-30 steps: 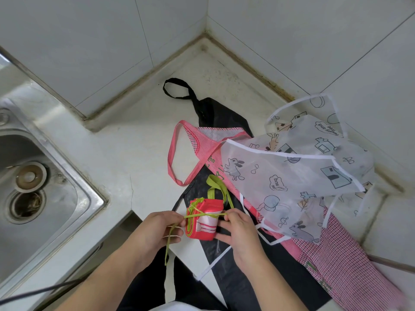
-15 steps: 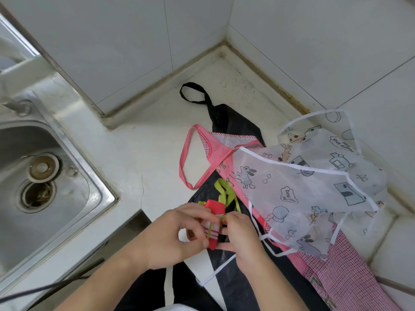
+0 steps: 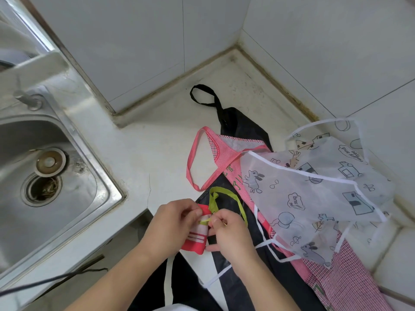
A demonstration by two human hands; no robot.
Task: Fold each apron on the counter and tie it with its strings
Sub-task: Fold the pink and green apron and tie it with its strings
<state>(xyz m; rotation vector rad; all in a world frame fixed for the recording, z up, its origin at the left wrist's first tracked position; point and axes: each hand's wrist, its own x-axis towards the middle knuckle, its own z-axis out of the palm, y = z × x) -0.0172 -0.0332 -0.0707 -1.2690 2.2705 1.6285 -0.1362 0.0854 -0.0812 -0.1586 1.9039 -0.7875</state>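
Tying step in hand: small folded red apron bundle [image 3: 195,236] sat at near counter [image 3: 157,153] edge. Left hand [image 3: 174,225] gripped it; right hand [image 3: 231,232] pinched its yellow-green string [image 3: 205,220]. Next, probably: cinch knot. Black [image 3: 244,129], pink checked [image 3: 336,279] and translucent printed [image 3: 314,194] aprons lay unfolded right.

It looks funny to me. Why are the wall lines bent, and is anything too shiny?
Head view: the wide lens bends the wall tiles; daylight glares off the sink rim; both hands, left and right, look sharp.
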